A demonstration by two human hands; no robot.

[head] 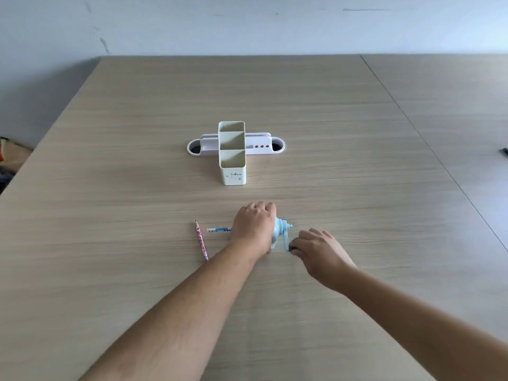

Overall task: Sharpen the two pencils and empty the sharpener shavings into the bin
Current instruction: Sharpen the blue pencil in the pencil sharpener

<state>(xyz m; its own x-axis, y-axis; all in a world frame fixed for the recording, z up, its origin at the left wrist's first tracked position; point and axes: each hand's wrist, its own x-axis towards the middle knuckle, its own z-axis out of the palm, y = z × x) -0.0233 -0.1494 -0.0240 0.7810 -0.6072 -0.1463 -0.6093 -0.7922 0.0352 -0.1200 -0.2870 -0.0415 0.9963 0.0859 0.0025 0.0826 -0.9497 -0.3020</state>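
The blue sharpener (280,232) is pinned to the desk (357,160) under the closed left hand (254,226), steadying it while its crank is pinched by the right hand (316,248). The blue pencil (219,229) juts out left of that grip, seemingly fed in; the pink pencil (201,240) lies further left.

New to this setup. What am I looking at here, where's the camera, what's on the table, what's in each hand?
There is no robot: one head-worn camera looks down at a person's bare hands over a wooden table. The left hand covers a light blue crank sharpener, steadying it. A blue pencil sticks out from under that hand, apparently inserted. The right hand pinches the crank handle. A pink pencil lies loose to the left. Farther back stand a cream divided pen holder and a white tray.
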